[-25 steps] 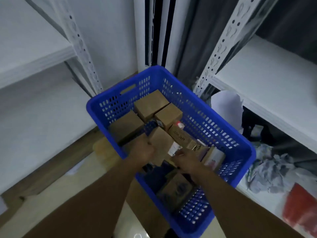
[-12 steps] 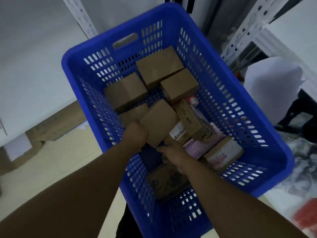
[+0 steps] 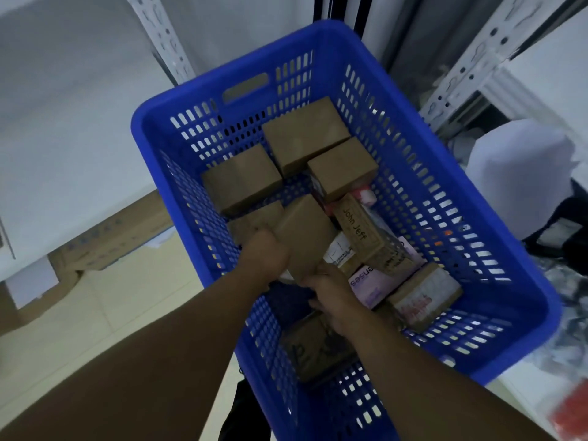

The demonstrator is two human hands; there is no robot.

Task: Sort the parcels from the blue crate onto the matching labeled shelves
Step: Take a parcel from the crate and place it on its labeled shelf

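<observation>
On the far left, a white shelf [image 3: 63, 128] with a holed metal post [image 3: 162, 36] at its edge. Under the shelf, a cardboard carton [image 3: 114, 240] on the pale floor [image 3: 121, 316]. Next, in the middle, the blue crate [image 3: 321, 49], with many parcels inside. At its left side, a plain brown box [image 3: 241, 181] lying flat. Just below that, the left hand [image 3: 265, 256], curled like a fist against the left edge of a tilted brown parcel [image 3: 305, 237] and gripping it (fingertips hidden behind the parcel). Parcel inside the crate, slanted, on top of the others, with one corner pointing down toward the arms. At that near corner, the right hand [image 3: 331, 291], with thumb and fingers pinching the parcel's lower end. Under the right wrist, a dark printed box [image 3: 310, 348] low in the crate. Toward the far wall of the crate, a big brown box [image 3: 305, 135], and touching it on the right, a smaller brown box [image 3: 342, 168]. Right of the held parcel, a long box [image 3: 356, 230] marked "John Jeff", then a pink packet [image 3: 369, 286], then a box with red print [image 3: 424, 297] near the crate's right wall. Outside the crate on the right, a second holed post [image 3: 477, 55], a round white bundle [image 3: 521, 176], and a blurry red thing [image 3: 569, 409] in the bottom corner.
</observation>
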